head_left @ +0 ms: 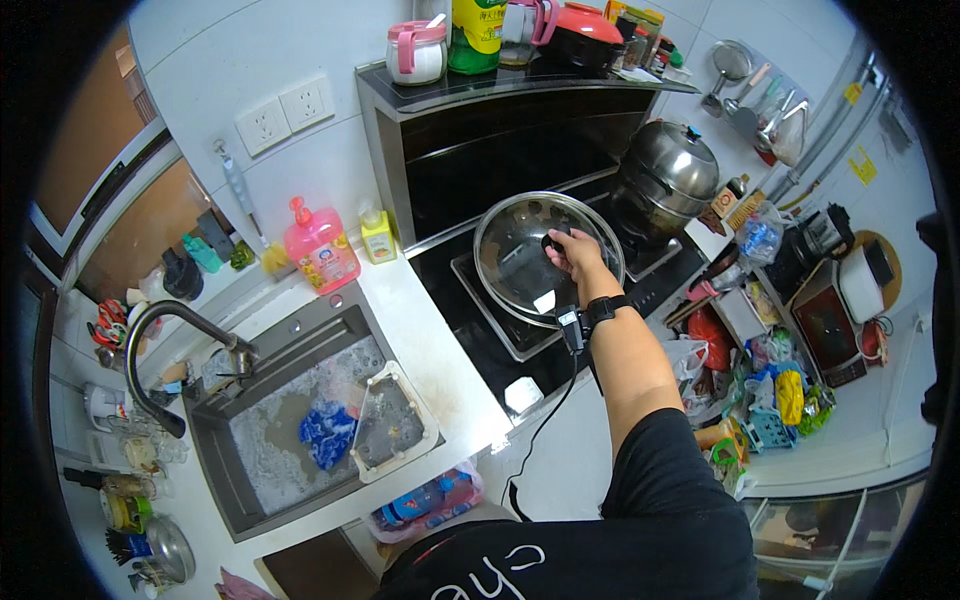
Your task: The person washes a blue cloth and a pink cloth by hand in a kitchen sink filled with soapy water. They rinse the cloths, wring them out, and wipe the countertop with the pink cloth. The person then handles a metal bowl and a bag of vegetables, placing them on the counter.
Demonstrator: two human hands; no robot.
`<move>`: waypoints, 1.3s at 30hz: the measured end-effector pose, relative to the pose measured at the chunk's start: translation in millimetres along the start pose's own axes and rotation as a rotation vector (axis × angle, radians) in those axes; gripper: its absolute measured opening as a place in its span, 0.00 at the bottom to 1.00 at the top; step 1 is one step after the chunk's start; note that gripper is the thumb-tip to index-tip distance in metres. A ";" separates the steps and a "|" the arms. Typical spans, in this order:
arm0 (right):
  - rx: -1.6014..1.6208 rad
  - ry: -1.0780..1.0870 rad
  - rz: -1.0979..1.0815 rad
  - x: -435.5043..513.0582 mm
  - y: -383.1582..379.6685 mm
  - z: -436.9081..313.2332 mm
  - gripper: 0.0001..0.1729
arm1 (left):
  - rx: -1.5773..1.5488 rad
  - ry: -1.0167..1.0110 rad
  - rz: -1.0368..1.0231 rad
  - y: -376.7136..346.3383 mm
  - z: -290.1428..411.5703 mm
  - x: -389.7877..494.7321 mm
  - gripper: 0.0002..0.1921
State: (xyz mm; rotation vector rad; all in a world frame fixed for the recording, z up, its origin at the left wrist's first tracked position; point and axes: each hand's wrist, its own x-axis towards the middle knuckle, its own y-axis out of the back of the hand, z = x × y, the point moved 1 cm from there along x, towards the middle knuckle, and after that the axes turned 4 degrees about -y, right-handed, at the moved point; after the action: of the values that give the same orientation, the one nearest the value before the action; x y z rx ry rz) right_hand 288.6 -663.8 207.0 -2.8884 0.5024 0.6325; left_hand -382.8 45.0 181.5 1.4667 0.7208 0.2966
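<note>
My right hand (574,253) grips the black knob (550,243) of a round glass lid (517,266) with a metal rim. The lid is over the left side of a black glass gas hob (480,382); what lies beneath it is hard to make out. Behind it to the right, a steel steamer pot with a domed lid (673,161) stands on the hob. A black band with a small device (571,324) and a cable is on my right wrist. My left hand is out of view.
Left of the hob, a grey sink (217,469) holds suds and a blue cloth (328,433), under a black faucet (139,352). A white-framed strainer basket (431,431) sits at its edge. A pink soap bottle (324,255) stands behind. Bags and a crate (772,427) lie right.
</note>
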 end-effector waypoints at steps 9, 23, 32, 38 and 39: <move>0.076 -0.179 0.030 68.2 -4.7 19.3 0.25 | 0.105 0.030 -0.180 -39.4 -89.8 -105.8 0.19; -0.004 -0.283 -0.121 27.5 -7.0 -8.7 0.35 | -0.400 0.336 -0.222 -26.8 -56.9 -107.4 0.48; 0.656 -0.250 -0.458 11.5 14.1 -25.2 0.20 | -0.326 0.492 0.063 -117.6 -71.5 -116.1 0.26; 0.440 -0.223 -0.542 -4.4 -92.8 4.6 0.17 | -0.847 0.959 0.284 -120.9 -80.6 -142.6 0.22; 0.433 -0.234 -0.702 -29.8 -124.0 11.3 0.16 | -0.987 0.969 0.428 -121.7 -87.5 -146.0 0.21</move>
State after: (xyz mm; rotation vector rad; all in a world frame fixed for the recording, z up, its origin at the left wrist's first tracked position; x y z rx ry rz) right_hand 302.3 -537.0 217.8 -2.3019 -0.3586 0.6226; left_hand -575.8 13.6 107.0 0.4306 0.8049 1.5209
